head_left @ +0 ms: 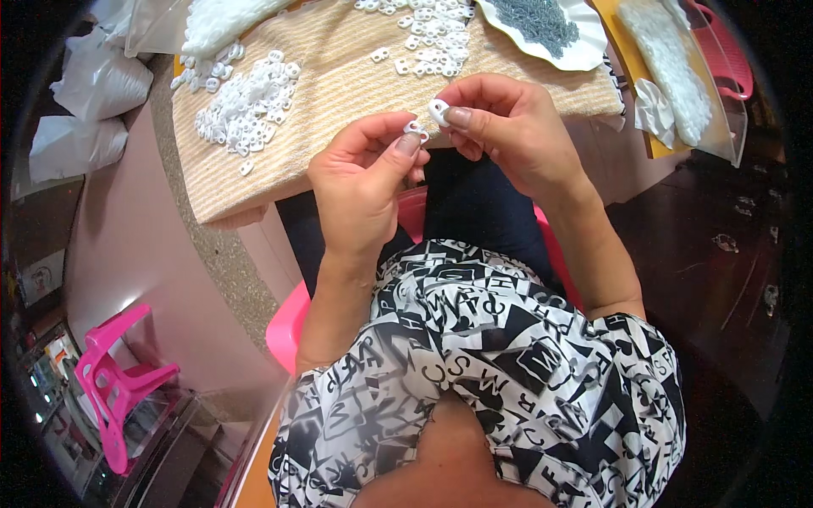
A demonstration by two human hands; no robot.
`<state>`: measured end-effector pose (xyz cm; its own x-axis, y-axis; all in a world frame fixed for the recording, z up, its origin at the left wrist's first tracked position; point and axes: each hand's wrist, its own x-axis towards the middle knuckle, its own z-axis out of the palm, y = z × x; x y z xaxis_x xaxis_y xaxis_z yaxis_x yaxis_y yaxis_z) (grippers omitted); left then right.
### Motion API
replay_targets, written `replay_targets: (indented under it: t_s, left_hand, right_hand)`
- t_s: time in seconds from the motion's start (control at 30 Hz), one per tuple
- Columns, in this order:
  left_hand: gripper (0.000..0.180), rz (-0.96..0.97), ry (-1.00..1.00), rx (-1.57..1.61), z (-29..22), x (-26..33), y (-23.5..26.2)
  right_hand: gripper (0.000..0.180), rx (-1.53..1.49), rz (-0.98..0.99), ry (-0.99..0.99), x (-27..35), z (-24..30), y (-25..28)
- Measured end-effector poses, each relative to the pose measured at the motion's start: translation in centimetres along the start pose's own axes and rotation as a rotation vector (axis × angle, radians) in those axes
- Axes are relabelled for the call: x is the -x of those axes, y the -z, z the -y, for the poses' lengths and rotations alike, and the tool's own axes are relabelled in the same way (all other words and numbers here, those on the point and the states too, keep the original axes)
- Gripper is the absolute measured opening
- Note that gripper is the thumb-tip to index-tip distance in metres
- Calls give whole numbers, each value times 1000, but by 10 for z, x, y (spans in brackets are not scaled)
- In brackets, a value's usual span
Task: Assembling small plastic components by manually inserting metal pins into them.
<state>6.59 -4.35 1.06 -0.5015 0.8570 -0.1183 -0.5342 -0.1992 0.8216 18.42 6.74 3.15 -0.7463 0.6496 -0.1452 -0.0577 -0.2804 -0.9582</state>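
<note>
Just past the near edge of a cloth-covered table, my two hands face each other, close together. Between thumb and fingers, my left hand (368, 173) pinches a small white plastic piece with holes (417, 129). My right hand (512, 127) grips a rounded white plastic piece (438, 111) with a dark opening. The two pieces are nearly touching; I cannot tell whether they meet. Loose white pieces lie in a heap (241, 110) on the left of the cloth, and more are scattered (432, 38) farther back. A white plate (593, 38) at the back right bears many small grey metal parts.
A striped yellowish cloth (330, 51) covers the table. Clear bags of white pieces stand at the back left (224, 21) and far right (669, 72). Crumpled white paper (655, 114) lies beside the right bag. A pink stool (118, 381) is at the lower left.
</note>
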Motion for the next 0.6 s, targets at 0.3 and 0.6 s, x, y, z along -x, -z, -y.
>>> replay_targets:
  t_s: [0.3, 0.6]
  left_hand:
    - [18, -14, -25, -92, 0, 2, -1]
    - [17, -26, -73, -165, -1, 7, -7]
  right_hand:
    - [15, 135, -18, 21, 3, 5, -3]
    - [12, 341, -36, 76, 9, 13, -8]
